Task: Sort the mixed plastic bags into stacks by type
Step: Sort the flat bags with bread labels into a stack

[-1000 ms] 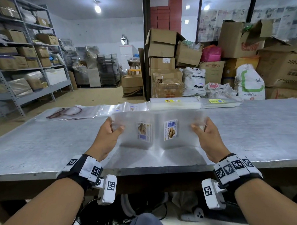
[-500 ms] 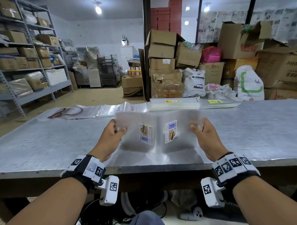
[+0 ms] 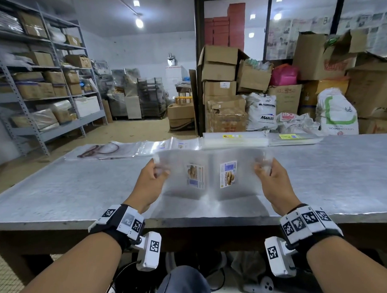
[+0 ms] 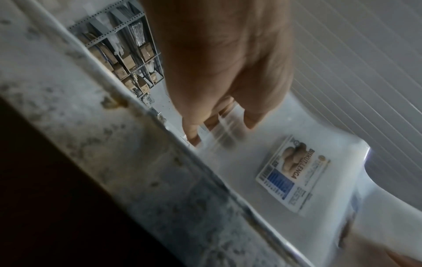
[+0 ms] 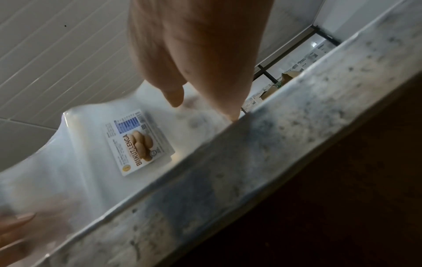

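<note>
- Along the far edge of the table (image 3: 58,195), left to right, four groups of bags already lie flat: a large clear bag with a dark printed shape (image 3: 100,149), a smaller pile of clear labelled bags (image 3: 172,145), a neat thick stack with a yellow label (image 3: 234,139), and another stack with a yellow-and-blue label (image 3: 295,138). Sorting looks well under way.
- The left hand (image 3: 150,183) pinches the left edge of a bundle of clear bags (image 3: 211,174), thumb on the near face and fingers behind.
- The bundle is held up above the near middle of the table, bowed into two halves, each showing a biscuit label (image 5: 139,142). By my reading it has yet to go to a stack.
- The right hand (image 3: 270,176) pinches the bundle's right edge the same way.
- Hard to tell: how many bags are in the bundle, which far stack matches it, and whether more unsorted bags lie out of view. The upper corners of the bundle are blurred, and both wrist views are smeared, with the table edge covering the lower part of each.
</note>
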